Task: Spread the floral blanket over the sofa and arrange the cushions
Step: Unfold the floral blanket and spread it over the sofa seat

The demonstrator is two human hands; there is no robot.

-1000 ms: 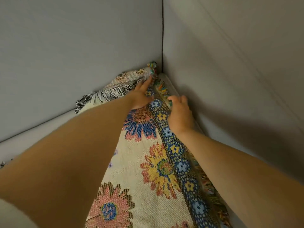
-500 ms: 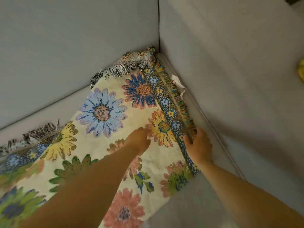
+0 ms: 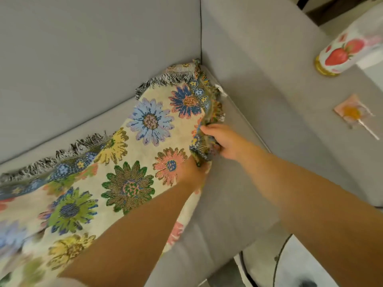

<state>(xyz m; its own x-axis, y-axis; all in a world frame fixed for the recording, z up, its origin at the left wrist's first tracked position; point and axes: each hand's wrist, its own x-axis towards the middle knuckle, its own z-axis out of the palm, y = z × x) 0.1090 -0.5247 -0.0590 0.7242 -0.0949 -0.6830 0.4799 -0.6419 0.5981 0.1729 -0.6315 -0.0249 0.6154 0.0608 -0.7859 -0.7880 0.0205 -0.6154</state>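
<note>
The cream floral blanket (image 3: 128, 162) with a blue flowered border and grey fringe lies over the seat of the grey sofa (image 3: 234, 204), its corner tucked into the back right corner. My right hand (image 3: 226, 141) is closed on the bunched right border of the blanket, lifted off the seat. Just below it, my left hand (image 3: 193, 172) rests on the blanket's edge, its fingers partly hidden by the fold. No cushion is in view.
On the wide grey armrest (image 3: 310, 121) at the right lie a wrapped lollipop (image 3: 352, 113) and a strawberry-patterned container (image 3: 342, 52) with a gold base. Floor and a thin black cable (image 3: 277, 264) show at the lower right.
Both hands have drawn back from the sofa corner along the right border. The right hand has gathered and lifted the border. The camera has pulled back, showing the armrest.
</note>
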